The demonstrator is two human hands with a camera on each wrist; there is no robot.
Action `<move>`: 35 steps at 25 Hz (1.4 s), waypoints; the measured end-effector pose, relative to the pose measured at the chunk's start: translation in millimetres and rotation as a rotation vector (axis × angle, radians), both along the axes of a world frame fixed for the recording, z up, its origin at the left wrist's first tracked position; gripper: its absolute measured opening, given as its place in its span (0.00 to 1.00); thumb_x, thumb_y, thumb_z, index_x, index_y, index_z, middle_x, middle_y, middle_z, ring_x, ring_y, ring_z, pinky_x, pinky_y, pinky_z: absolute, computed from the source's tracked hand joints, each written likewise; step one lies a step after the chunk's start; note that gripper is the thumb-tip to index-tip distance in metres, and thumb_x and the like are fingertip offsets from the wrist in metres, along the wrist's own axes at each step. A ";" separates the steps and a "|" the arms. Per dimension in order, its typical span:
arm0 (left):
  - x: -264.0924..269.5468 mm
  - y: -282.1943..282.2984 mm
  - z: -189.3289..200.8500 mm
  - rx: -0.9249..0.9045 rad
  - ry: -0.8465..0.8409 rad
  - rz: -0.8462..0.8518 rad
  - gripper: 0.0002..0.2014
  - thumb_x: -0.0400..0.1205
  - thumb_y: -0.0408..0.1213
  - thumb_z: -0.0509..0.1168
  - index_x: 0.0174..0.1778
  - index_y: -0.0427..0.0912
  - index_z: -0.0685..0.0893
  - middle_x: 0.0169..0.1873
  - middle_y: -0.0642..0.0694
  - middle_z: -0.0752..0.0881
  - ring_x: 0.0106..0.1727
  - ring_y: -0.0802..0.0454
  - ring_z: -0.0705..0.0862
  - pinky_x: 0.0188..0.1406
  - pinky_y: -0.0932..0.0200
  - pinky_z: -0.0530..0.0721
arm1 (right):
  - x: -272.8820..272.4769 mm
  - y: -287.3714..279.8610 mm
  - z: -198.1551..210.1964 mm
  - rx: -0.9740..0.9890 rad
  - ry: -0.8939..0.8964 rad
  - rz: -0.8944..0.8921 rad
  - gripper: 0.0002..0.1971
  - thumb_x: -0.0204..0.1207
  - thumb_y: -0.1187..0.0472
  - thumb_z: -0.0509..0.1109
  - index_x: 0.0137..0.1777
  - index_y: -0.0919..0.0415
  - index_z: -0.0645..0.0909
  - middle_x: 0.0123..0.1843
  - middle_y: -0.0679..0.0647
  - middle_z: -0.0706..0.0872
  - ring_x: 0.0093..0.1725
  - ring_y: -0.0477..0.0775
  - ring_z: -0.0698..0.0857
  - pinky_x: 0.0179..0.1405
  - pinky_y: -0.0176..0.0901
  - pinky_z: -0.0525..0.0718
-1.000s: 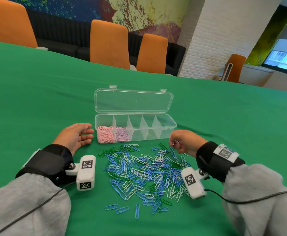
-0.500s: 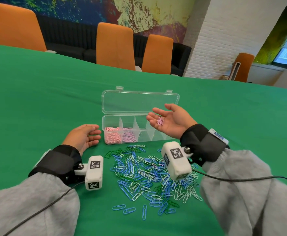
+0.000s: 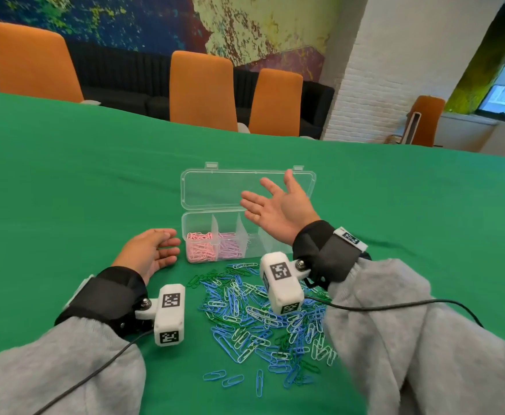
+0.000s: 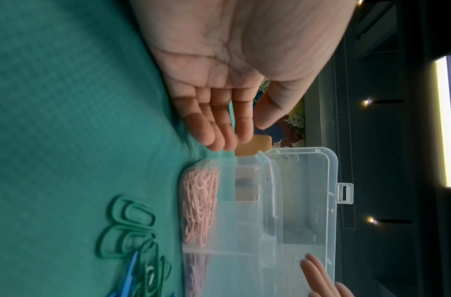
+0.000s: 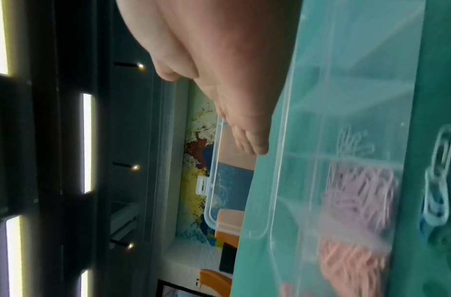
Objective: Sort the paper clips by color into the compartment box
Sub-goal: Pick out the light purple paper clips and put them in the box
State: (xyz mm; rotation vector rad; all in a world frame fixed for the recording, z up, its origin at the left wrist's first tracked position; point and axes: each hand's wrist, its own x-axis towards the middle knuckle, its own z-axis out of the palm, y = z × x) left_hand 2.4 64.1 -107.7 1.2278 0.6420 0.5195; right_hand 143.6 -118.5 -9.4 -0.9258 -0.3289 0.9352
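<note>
A clear compartment box [image 3: 278,248] stands open on the green cloth, its lid [image 3: 215,190] tilted back. Pink clips [image 3: 199,248] fill the leftmost compartment and purple clips [image 3: 229,247] the second. A few small clips [image 5: 356,146] lie in the third. My right hand [image 3: 270,196] hovers over the box's right half, fingers spread, palm bare. My left hand [image 3: 161,247] rests relaxed on the cloth just left of the box, holding nothing. A loose pile of blue, green and white clips [image 3: 263,313] lies in front of the box.
A few stray blue clips [image 3: 224,378] lie nearest me. Cables run from both wrist cameras across the cloth. Orange chairs [image 3: 203,91] stand along the table's far edge. Bare green cloth stretches left, right and behind the box.
My right hand lifted from the pile, turned palm up with purple clips in it, then moved over the box; its palm now shows none. The left hand stayed put.
</note>
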 end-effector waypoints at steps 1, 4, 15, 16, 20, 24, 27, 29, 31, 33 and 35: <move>-0.3 0.5 0.5 0.004 0.003 0.001 0.10 0.87 0.31 0.53 0.45 0.39 0.79 0.39 0.42 0.82 0.36 0.50 0.79 0.23 0.69 0.82 | 2.0 -10.9 4.5 -0.043 -0.069 0.023 0.29 0.84 0.40 0.48 0.80 0.56 0.60 0.76 0.69 0.69 0.75 0.66 0.71 0.76 0.57 0.67; 0.5 2.1 1.0 0.011 0.005 -0.004 0.10 0.87 0.32 0.53 0.44 0.40 0.79 0.38 0.43 0.81 0.34 0.52 0.80 0.22 0.70 0.82 | 9.8 -61.2 15.9 -0.384 -0.475 0.089 0.12 0.84 0.56 0.56 0.59 0.60 0.77 0.52 0.61 0.84 0.46 0.57 0.86 0.48 0.45 0.84; 3.5 2.9 -3.5 -0.022 0.010 -0.011 0.11 0.87 0.35 0.52 0.40 0.42 0.75 0.17 0.54 0.85 0.19 0.63 0.82 0.21 0.72 0.81 | -34.0 -241.7 -12.9 -1.767 -1.177 0.672 0.13 0.72 0.55 0.75 0.47 0.53 0.72 0.25 0.47 0.81 0.21 0.45 0.78 0.22 0.33 0.75; 3.2 2.6 -3.9 -0.023 0.010 -0.007 0.11 0.87 0.35 0.52 0.40 0.42 0.76 0.18 0.54 0.85 0.19 0.63 0.83 0.21 0.72 0.82 | -41.8 -245.4 -19.0 -1.826 -1.189 0.707 0.14 0.71 0.55 0.75 0.47 0.53 0.70 0.19 0.48 0.79 0.17 0.44 0.76 0.19 0.32 0.73; 2.0 2.2 -4.5 -0.025 0.009 -0.006 0.10 0.86 0.35 0.53 0.41 0.42 0.76 0.18 0.54 0.85 0.20 0.63 0.83 0.22 0.72 0.82 | -56.1 -243.7 -42.4 -1.755 -1.220 0.542 0.08 0.74 0.65 0.68 0.47 0.57 0.71 0.27 0.49 0.78 0.20 0.48 0.78 0.23 0.38 0.76; 3.2 -1.2 -5.8 -0.019 0.007 -0.007 0.10 0.86 0.35 0.54 0.42 0.41 0.77 0.19 0.54 0.85 0.20 0.63 0.82 0.22 0.71 0.81 | -46.6 -223.8 -52.5 -1.657 -1.300 0.511 0.09 0.73 0.68 0.64 0.39 0.53 0.71 0.34 0.49 0.78 0.24 0.48 0.79 0.23 0.36 0.76; 2.3 -3.2 -5.0 -0.009 0.004 -0.012 0.09 0.86 0.34 0.55 0.42 0.41 0.77 0.22 0.51 0.86 0.20 0.62 0.82 0.21 0.71 0.81 | -37.5 -195.5 -55.3 -1.588 -1.433 0.500 0.12 0.72 0.70 0.63 0.35 0.52 0.69 0.33 0.47 0.76 0.31 0.51 0.78 0.26 0.34 0.72; 2.6 -5.6 -4.5 -0.002 -0.002 -0.011 0.09 0.86 0.34 0.55 0.42 0.41 0.77 0.31 0.46 0.84 0.22 0.60 0.82 0.21 0.71 0.81 | -33.1 -179.9 -58.7 -1.607 -1.587 0.481 0.14 0.72 0.71 0.61 0.33 0.52 0.65 0.33 0.46 0.72 0.39 0.54 0.75 0.26 0.33 0.65; 1.8 -7.2 -3.9 0.009 0.000 -0.009 0.09 0.86 0.34 0.55 0.42 0.40 0.77 0.36 0.44 0.80 0.30 0.55 0.81 0.22 0.71 0.81 | -30.6 -172.4 -64.6 -1.607 -1.660 0.441 0.12 0.73 0.70 0.60 0.35 0.54 0.65 0.33 0.47 0.71 0.42 0.55 0.74 0.26 0.32 0.63; 1.2 -6.1 -3.6 0.015 0.000 0.002 0.08 0.86 0.34 0.55 0.43 0.40 0.77 0.38 0.43 0.80 0.34 0.52 0.78 0.22 0.71 0.81 | -26.7 -172.8 -65.8 -1.593 -1.615 0.417 0.11 0.72 0.69 0.61 0.36 0.54 0.66 0.33 0.47 0.71 0.41 0.54 0.74 0.26 0.33 0.64; 1.4 -5.1 -5.6 0.020 0.001 -0.002 0.08 0.86 0.34 0.55 0.44 0.39 0.78 0.38 0.43 0.80 0.35 0.52 0.78 0.22 0.71 0.82 | -22.8 -179.8 -60.4 -1.558 -1.477 0.398 0.12 0.70 0.69 0.63 0.34 0.52 0.67 0.33 0.46 0.74 0.37 0.51 0.74 0.26 0.33 0.66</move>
